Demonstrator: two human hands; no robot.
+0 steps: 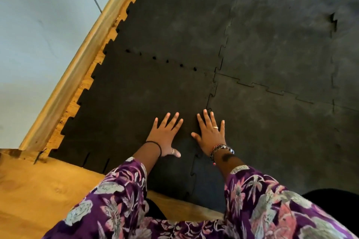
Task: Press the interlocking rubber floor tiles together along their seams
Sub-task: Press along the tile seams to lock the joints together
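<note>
Black interlocking rubber tiles cover the floor. The near left tile meets the near right tile along a toothed seam that runs toward me. My left hand lies flat on the near left tile, fingers spread, just left of that seam. My right hand lies flat with its fingers spread over the seam itself. Neither hand holds anything. A cross seam between the near left and far left tile shows small dark gaps.
A wooden skirting board and a pale wall run along the tiles' left edge. Bare wooden floor lies near left. A lifted tooth shows in a seam at the far right. My purple floral sleeves fill the bottom.
</note>
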